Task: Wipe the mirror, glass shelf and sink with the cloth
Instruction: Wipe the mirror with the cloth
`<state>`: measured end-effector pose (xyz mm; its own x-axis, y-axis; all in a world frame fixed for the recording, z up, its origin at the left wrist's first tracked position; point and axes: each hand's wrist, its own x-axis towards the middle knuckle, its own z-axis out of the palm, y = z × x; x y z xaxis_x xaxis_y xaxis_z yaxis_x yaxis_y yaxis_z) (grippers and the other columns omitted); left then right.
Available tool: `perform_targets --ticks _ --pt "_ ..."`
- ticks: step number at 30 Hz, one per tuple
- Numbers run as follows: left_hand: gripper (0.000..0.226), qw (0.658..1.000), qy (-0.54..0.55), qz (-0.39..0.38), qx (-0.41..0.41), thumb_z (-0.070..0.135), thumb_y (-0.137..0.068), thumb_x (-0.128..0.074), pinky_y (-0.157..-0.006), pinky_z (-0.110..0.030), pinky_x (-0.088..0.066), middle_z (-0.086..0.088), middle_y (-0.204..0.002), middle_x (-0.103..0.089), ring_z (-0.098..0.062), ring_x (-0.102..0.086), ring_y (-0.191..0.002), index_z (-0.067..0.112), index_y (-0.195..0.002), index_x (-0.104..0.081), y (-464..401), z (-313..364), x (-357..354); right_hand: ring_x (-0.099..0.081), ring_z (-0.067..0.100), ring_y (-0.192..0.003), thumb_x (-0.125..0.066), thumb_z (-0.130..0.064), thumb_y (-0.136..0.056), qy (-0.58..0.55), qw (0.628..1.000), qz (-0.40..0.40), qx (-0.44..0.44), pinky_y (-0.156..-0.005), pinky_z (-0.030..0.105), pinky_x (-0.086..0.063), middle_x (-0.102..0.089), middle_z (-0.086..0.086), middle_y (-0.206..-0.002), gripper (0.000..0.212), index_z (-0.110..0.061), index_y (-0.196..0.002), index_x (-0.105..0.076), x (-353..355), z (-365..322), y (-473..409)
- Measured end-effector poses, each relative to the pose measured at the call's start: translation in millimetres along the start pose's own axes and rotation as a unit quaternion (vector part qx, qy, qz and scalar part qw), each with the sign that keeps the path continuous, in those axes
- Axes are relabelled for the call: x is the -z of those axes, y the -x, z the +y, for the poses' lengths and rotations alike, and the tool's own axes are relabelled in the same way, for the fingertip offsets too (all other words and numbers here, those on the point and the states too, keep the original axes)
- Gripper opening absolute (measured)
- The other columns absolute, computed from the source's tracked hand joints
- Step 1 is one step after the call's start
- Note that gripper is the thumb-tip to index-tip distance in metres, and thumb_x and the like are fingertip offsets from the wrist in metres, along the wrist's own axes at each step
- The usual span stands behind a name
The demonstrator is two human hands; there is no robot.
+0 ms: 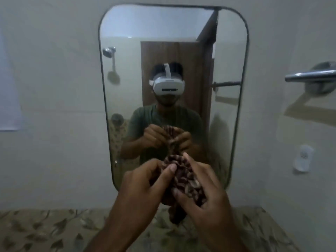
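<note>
Left hand [145,180]: nearest to the camera together with the other one, raised in front of the mirror; its fingers and thumb are curled and pinch the left side of the cloth.
Right hand [205,190]: just beside the left one, fingers curled around the right side of the cloth and gripping it.
Cloth [183,180]: bunched between both hands, dark brown with a pale pattern; one end hangs down under the hands.
Mirror [127,79]: on the far wall, tall with rounded corners and a thin dark frame; the hands are in front of its lower edge, and I cannot tell if the cloth touches the glass.
Reflection: a person in a green shirt with a white headset, holding the cloth with both hands; behind are a brown door and a shower head.
Towel bar [309,76]: metal, on the wall to the right of the mirror.
Wall hook [302,158]: small and pale, lower on the right wall.
Patterned tiles [45,228]: a leaf-pattern band along the wall below the mirror.
</note>
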<state>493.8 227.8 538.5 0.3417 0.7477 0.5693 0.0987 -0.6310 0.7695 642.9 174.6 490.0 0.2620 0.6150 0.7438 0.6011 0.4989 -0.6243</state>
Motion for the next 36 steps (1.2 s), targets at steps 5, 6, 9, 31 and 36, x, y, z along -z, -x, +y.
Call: perform_targets --ticks 5,6,9,31,36 --pt "0.024 0.996 -0.062 -0.031 -0.055 0.054 -0.083 -0.053 -0.063 -0.009 -0.048 0.028 -0.092 -0.067 0.007 -0.063 -0.084 0.042 -0.099 -0.065 -31.6 4.3 19.0 -0.062 -0.005 -0.111 -0.079 -0.049 -0.071 0.055 0.99 0.124 0.029 -0.087 0.004 -0.047 -0.064 -0.024 -0.122 0.06 -0.056 -0.124 -0.054 11.2 -8.9 -34.3" --pt "0.023 0.994 -0.076 -0.033 -0.069 0.054 -0.084 -0.053 -0.067 -0.008 -0.047 0.03 -0.096 -0.065 0.008 -0.062 -0.088 0.044 -0.102 -0.064 -38.0 3.8 23.1 -0.061 -0.004 -0.111 -0.076 -0.048 -0.071 0.082 0.986 0.139 0.049 -0.088 0.003 -0.046 -0.064 -0.022 -0.123 0.058 -0.052 -0.125 -0.054 11.6 -11.4 -42.4" --pt "0.021 0.984 -0.131 -0.036 -0.118 0.049 -0.089 -0.055 -0.077 -0.008 -0.046 0.031 -0.104 -0.059 0.01 -0.056 -0.099 0.047 -0.109 -0.059 -51.2 -1.4 33.2 -0.053 0.0 -0.119 -0.069 -0.045 -0.078 0.169 0.966 0.163 0.111 -0.094 0.003 -0.043 -0.053 -0.009 -0.132 0.057 -0.027 -0.132 -0.059 5.6 -13.4 -62.7" --pt "0.033 0.971 -0.201 0.011 -0.128 0.05 -0.084 -0.05 -0.085 -0.01 -0.042 0.027 -0.117 -0.053 0.006 -0.051 -0.111 0.044 -0.117 -0.055 -59.6 -62.7 78.7 -0.054 0.018 -0.108 -0.071 -0.034 -0.089 0.273 0.914 0.284 0.095 -0.089 0.027 -0.05 -0.055 0.009 -0.121 0.05 -0.01 -0.131 -0.061 -65.5 25.4 -64.4" --pt "0.037 0.968 -0.207 0.025 -0.138 0.054 -0.082 -0.048 -0.088 -0.017 -0.044 0.025 -0.119 -0.051 0.002 -0.052 -0.11 0.044 -0.118 -0.052 -63.2 -59.9 84.6 -0.042 0.023 -0.12 -0.072 -0.029 -0.091 0.301 0.882 0.333 0.141 -0.1 0.034 -0.043 -0.039 0.007 -0.134 0.053 -0.011 -0.138 -0.055 -69.2 16.2 -127.9"
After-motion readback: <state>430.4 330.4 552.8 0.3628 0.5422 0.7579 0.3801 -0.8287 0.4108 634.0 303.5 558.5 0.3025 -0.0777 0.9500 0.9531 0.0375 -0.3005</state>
